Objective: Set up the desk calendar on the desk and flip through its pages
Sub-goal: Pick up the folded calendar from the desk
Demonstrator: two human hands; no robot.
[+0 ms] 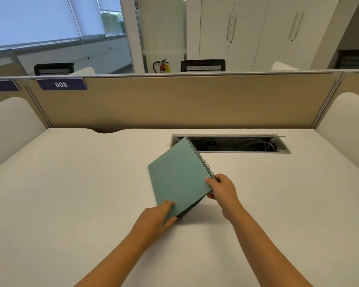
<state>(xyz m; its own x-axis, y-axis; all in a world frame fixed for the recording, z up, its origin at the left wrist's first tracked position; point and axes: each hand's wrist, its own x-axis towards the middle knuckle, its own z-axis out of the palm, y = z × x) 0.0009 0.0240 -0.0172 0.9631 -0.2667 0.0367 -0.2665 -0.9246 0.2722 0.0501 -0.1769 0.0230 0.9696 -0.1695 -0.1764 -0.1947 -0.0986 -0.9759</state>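
A teal-green desk calendar with a dark spiral binding along its right edge is tilted over the middle of the white desk. Its spiral side is raised and its left edge is low, near the desktop. My right hand pinches the near end of the spiral edge, thumb on the cover, fingers beneath. My left hand grips the near left corner of the cover. Only the plain cover shows; the pages are hidden underneath.
An open cable tray with wires is cut into the desk just behind the calendar. A beige partition with a "008" label closes the back. White side dividers stand left and right.
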